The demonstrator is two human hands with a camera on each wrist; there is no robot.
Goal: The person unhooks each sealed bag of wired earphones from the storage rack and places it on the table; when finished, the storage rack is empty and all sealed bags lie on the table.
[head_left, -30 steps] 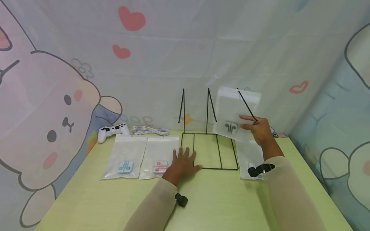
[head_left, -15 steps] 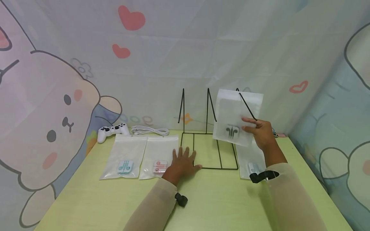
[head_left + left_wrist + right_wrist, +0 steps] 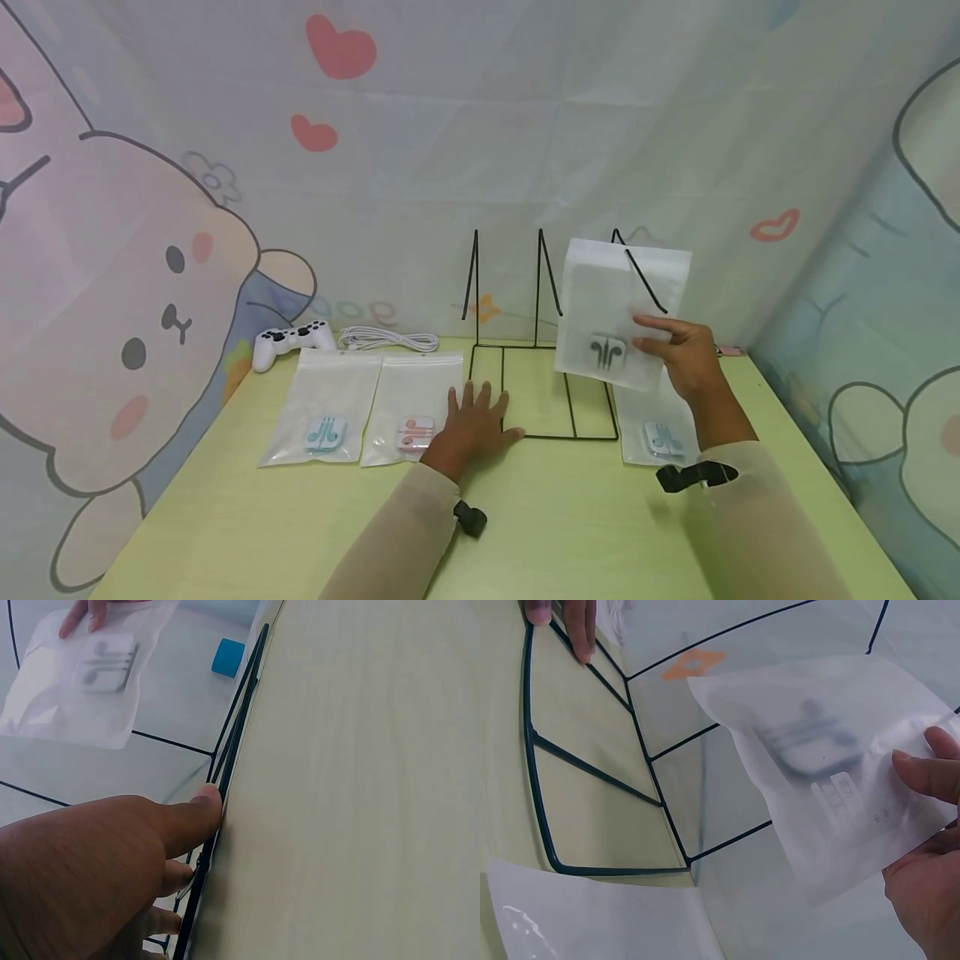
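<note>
A black wire display rack stands on the table with three hooks along its back. My left hand rests on the front left of its base, fingers spread, thumb against the front rod. With fingers and thumb, my right hand pinches the right edge of a frosted plastic bag. Dark earphones in a clear case show through the bag. The right hook's prong comes out in front of the bag near its top edge. The bag hangs slightly tilted, above the base.
Left of the rack lie bags with blue earphones and pink earphones. Behind them sit a white game controller and a coiled white cable. Another bag with light blue earphones lies right of the rack. A fabric backdrop rises behind.
My right hand has drawn the bag down and to the right, toward the front along the right hook's prong. The left hand has stayed in place on the rack.
</note>
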